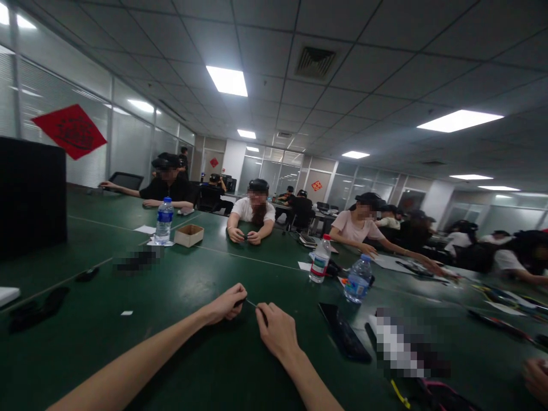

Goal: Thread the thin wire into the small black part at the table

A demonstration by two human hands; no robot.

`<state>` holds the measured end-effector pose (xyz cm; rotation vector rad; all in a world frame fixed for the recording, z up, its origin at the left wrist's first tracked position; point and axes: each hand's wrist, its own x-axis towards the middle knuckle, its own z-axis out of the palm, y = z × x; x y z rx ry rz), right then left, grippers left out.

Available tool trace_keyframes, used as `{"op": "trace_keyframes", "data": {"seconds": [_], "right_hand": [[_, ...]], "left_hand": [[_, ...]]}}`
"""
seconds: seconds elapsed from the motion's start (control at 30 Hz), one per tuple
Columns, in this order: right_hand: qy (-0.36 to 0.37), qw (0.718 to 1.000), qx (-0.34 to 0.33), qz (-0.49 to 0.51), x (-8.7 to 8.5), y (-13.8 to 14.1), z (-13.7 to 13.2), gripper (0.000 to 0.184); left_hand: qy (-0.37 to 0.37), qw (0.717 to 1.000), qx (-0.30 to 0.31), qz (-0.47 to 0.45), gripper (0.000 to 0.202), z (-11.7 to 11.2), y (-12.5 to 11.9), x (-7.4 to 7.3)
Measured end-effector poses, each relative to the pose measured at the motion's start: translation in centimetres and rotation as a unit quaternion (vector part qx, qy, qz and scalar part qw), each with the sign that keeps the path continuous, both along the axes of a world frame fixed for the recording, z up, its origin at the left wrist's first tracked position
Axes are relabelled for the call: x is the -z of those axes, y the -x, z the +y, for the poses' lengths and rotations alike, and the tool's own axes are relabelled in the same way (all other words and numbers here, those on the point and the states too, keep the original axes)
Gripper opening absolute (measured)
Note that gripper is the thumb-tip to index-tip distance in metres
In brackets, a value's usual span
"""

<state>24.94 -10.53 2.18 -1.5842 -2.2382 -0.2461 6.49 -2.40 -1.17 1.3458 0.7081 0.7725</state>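
Note:
Over the green table (192,365), my left hand (225,305) is closed, with a small dark piece showing at its fingertips. A thin greyish rod (252,303) runs from that dark piece to the fingers of my right hand (277,328), which pinch its other end. Too little of the thing shows to tell its kind. To the right of my right hand lies a black smartphone (345,334). A small white scrap (127,313) lies to the left of my left forearm.
Ahead stand a blue-capped bottle (164,222), a small open cardboard box (189,235), a red-capped bottle (320,260) and another bottle (358,279). A black box-like object (32,197) rises at left. Several people sit around; one person's hand (536,377) shows at lower right.

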Motion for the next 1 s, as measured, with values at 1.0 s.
{"op": "trace_keyframes", "data": {"seconds": [1.0], "right_hand": [[0.032,0.999,0.008,-0.015,-0.49,0.29,0.28,0.034]], "left_hand": [[0.002,1.000,0.007,0.001,0.032,-0.05,0.30,-0.74]]}}
